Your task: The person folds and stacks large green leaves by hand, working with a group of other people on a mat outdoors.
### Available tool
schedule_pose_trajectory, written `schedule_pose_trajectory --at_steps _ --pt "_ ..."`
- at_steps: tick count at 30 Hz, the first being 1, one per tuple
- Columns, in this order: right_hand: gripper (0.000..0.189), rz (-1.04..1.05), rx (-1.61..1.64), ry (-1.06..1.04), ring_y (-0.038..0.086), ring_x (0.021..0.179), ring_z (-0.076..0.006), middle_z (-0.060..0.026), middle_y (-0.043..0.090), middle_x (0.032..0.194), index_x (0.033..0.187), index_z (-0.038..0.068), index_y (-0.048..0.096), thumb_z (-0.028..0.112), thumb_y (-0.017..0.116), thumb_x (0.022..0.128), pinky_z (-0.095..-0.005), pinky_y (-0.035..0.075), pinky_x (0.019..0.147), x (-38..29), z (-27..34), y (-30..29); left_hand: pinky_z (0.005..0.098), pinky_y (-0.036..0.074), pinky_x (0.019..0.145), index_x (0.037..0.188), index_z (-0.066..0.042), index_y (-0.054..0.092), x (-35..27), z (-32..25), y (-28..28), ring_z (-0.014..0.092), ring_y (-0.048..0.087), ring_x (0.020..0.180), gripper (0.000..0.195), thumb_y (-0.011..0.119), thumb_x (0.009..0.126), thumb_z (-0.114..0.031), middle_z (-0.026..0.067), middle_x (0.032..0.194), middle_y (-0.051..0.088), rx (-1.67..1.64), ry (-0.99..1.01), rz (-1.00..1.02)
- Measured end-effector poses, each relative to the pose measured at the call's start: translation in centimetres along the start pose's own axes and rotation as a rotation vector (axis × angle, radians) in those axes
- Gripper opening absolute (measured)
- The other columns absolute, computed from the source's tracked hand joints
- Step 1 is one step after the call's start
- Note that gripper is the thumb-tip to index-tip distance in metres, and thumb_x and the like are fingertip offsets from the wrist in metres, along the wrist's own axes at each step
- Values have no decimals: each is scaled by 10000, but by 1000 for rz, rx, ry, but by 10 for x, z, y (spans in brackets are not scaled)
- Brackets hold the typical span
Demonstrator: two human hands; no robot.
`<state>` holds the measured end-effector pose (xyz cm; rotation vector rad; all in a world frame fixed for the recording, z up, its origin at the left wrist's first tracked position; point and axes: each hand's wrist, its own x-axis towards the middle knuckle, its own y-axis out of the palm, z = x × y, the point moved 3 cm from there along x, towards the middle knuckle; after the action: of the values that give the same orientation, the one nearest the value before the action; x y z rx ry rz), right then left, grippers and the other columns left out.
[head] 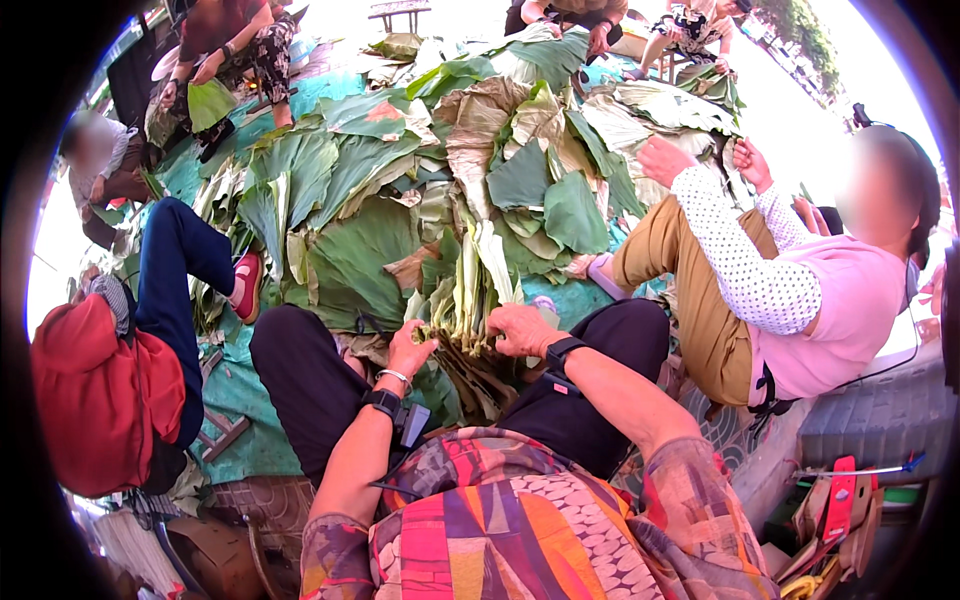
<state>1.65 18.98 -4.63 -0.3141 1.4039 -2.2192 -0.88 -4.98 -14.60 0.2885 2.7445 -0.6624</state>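
Observation:
A bundle of folded lotus leaves [469, 292], pale yellow-green with its stem ends towards me, stands upright between my knees. My left hand [409, 351] pinches its lower left side at the stubby stem ends. On the other side, my right hand [523, 331] has its fingers curled against the bundle's right edge. Brown dried leaves [476, 382] lie below both hands, between my thighs. Just beyond the bundle spreads a large heap of green leaves [367, 251] and withered tan leaves [480, 124]. The fingertips of my right hand are partly hidden.
A teal ground sheet [259, 420] lies under the heap. Close on my right sits a person in a pink top [832, 307]; on my left, one in red [105, 382]. Others sit around the far side. A grey box [870, 427] and cardboard pieces [817, 517] stand at lower right.

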Motion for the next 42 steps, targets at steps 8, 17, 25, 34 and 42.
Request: schedule_pose_trajectory --at_steps 8,17,25,34,42 --pt "167 -7 61 237 560 816 -289 -76 599 717 784 111 596 139 563 622 -392 461 668 -6 -10 -19 349 466 789 1062 -59 567 -2 -4 0 284 602 871 497 736 629 -234 180 939 627 -17 -1 12" --pt "334 135 9 18 563 813 -273 -49 614 744 994 139 611 222 624 671 -388 468 699 0 7 -8 350 468 783 1056 -59 571 1 0 3 288 605 860 498 736 622 -239 180 918 630 -21 18 8" --pt "334 81 30 100 546 869 -278 -94 574 830 793 104 620 421 620 685 -385 452 742 -2 -4 -13 350 465 778 1062 -59 568 1 3 2 287 600 859 499 736 624 -230 189 914 625 -18 23 -3" --pt "178 -18 52 -2 539 789 -297 -69 569 753 793 112 591 126 568 617 -398 452 679 0 4 -14 359 461 786 1058 -69 568 -2 -1 1 298 595 876 487 735 628 -227 191 929 621 -15 16 -7" --pt "492 187 -208 -112 548 794 -272 -44 617 816 1167 268 550 116 516 701 -382 447 660 3 18 -1 355 462 794 1062 -73 569 -3 -4 2 295 598 891 493 736 626 -232 182 942 624 -42 19 0"
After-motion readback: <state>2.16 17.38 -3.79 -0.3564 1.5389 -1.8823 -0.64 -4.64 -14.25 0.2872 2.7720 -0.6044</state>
